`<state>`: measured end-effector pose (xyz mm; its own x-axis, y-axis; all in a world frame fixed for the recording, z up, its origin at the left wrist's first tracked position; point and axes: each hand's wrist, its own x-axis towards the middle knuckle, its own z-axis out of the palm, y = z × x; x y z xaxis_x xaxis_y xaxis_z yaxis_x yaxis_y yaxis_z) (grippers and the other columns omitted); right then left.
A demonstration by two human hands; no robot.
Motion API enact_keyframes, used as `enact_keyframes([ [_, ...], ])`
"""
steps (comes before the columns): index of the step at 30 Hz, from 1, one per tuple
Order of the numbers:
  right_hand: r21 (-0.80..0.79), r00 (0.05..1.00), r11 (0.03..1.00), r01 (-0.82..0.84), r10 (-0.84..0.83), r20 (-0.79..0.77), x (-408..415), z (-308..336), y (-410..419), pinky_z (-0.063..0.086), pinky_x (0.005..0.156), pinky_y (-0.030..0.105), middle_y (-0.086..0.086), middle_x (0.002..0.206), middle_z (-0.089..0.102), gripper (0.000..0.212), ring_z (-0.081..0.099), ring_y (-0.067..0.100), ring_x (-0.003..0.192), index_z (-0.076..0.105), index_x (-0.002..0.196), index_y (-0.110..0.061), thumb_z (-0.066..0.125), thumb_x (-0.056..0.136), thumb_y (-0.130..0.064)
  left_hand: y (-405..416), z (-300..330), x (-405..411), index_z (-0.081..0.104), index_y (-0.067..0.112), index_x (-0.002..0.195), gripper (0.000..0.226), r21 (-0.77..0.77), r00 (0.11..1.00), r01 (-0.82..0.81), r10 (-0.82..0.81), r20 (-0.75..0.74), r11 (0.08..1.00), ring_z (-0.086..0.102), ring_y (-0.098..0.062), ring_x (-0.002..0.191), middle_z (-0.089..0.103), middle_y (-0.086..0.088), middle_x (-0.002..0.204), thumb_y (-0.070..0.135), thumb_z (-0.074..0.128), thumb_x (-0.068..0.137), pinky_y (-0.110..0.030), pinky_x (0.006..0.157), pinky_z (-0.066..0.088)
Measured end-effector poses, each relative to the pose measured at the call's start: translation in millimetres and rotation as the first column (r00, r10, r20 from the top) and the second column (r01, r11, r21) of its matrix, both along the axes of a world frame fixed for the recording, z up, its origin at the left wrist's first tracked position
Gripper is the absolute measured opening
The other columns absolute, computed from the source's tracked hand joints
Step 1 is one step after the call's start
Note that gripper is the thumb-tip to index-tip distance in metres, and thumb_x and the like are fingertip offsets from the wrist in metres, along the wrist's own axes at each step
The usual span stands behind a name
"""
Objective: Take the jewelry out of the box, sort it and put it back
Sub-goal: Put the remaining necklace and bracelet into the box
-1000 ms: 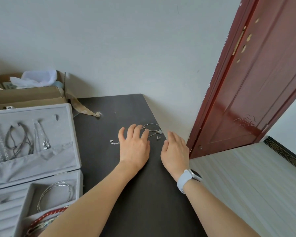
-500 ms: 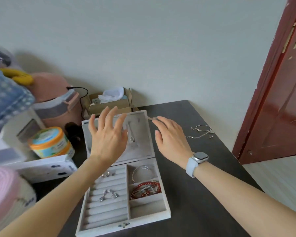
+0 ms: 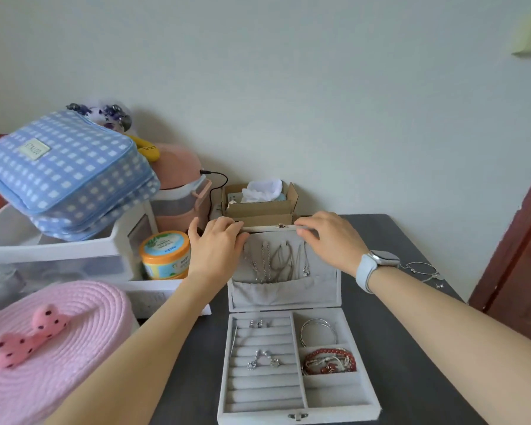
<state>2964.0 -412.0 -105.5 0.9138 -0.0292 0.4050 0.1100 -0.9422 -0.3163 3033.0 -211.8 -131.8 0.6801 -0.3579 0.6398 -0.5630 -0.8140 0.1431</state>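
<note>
Both hands grip the top edge of the open jewelry box lid.

The left hand [image 3: 216, 246] and right hand [image 3: 328, 240] curl their fingers over the upright lid [image 3: 285, 289] at centre frame, likely to steady or tip it. Necklaces [image 3: 273, 262] hang inside above a fabric pocket. Below, the grey jewelry box [image 3: 298, 412] on the dark bench [image 3: 411, 378] holds rings [image 3: 259, 324], bangles [image 3: 318, 331] and red bracelets [image 3: 328, 360]. More chains [image 3: 423, 271] lie at right, beyond the watch [image 3: 380, 259].

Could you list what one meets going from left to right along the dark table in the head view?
Pink woven hat → orange-lidded jar → left hand → open jewelry box → right hand → white smartwatch → loose silver bracelets.
</note>
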Motion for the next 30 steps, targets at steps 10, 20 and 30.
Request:
enact_keyframes([
  [10, -0.147, 0.952, 0.989, -0.012, 0.056, 0.300, -108.3, -41.3, 22.7, 0.025, 0.076, 0.027, 0.002, 0.095, 0.062, 0.027, 0.045, 0.019, 0.092, 0.061, 0.103, -0.019, 0.041, 0.087, -0.029, 43.3, -25.5, -102.9, 0.058, 0.002, 0.104, 0.032, -0.054, 0.952, 0.275, -0.265, 0.152, 0.960, 0.058, -0.031, 0.082, 0.058, -0.019, 0.095, 0.023, 0.041, 0.087, -0.033, 0.061, 0.050],
  [20, -0.081, 0.967, 0.996, 0.047, -0.025, 0.255, -174.1, -124.7, 48.8, 0.026, 0.080, 0.028, 0.000, 0.097, 0.062, 0.020, 0.041, 0.016, 0.095, 0.060, 0.095, -0.020, 0.045, 0.083, -0.028, 61.6, -99.2, -173.9, 0.061, 0.003, 0.092, 0.019, 0.056, 0.975, 0.220, -0.221, 0.028, 0.974, 0.057, -0.031, 0.087, 0.065, -0.012, 0.094, 0.007, 0.071, 0.076, -0.034, 0.073, 0.052],
  [30, 0.044, 0.973, 0.999, 0.002, -0.012, 0.229, -177.6, -134.4, 61.7, 0.032, 0.079, 0.032, -0.003, 0.092, 0.062, 0.029, 0.043, 0.011, 0.093, 0.066, 0.087, -0.021, 0.039, 0.082, -0.029, 65.7, -119.1, -194.2, 0.063, 0.005, 0.104, 0.021, -0.152, 0.965, 0.216, -0.234, -0.116, 0.965, 0.045, -0.017, 0.105, 0.064, -0.008, 0.108, 0.011, 0.058, 0.085, -0.034, 0.087, 0.049],
])
